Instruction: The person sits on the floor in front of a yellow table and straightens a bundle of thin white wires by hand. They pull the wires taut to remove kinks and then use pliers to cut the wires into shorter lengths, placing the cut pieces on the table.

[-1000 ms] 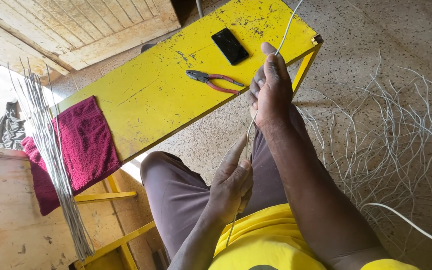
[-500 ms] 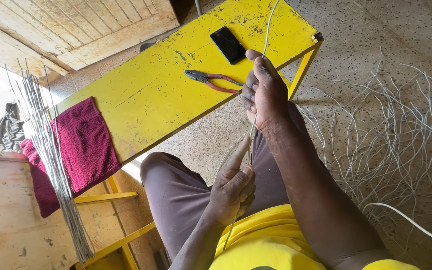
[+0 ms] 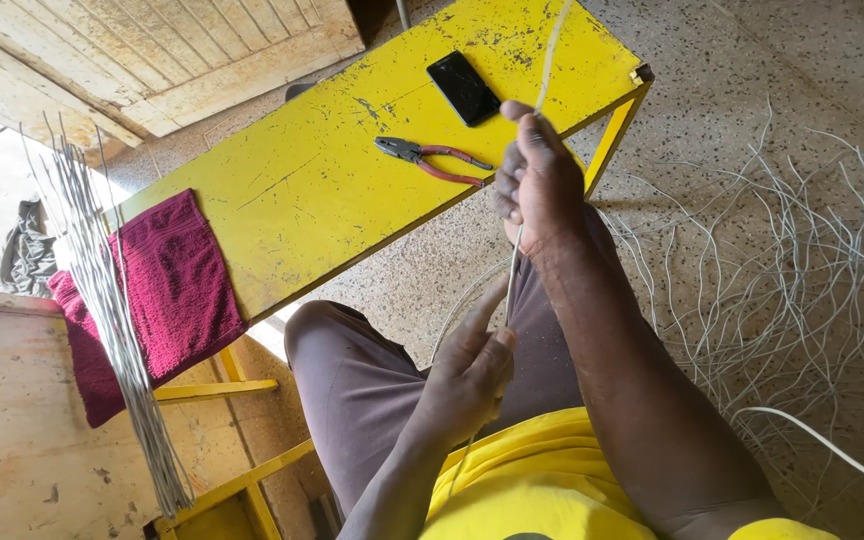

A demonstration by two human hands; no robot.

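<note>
Right hand: our right hand [image 3: 537, 180] is raised over the near edge of the yellow painted metal bench [image 3: 332, 190]; its fingers are curled together and clamped on the thin pale wire strand [image 3: 514, 265].
Left hand: our left hand [image 3: 467, 375] sits lower, above the lap, with thumb and fingers pinched on the same strand and the forefinger stretched along it.
Strand position: it runs between the two hands, and a free end goes up past the right hand over the bench.
Long axis: almost upright in the view, slightly leaning, from the lap toward the bench.
Nearer hand: both hold it; the right one is nearer to the free upper end, the left one to the lower part by the yellow shirt [image 3: 532, 480].
On the bench: red-handled pliers [image 3: 432, 160], a black flat phone [image 3: 463, 87] and a dark red towel [image 3: 157, 300], all apart from the hands.
Around: a bundle of straight grey wires [image 3: 112, 310] leans at the towel; loose pale wires [image 3: 782, 270] lie on the speckled floor [image 3: 812, 80], to the right.
</note>
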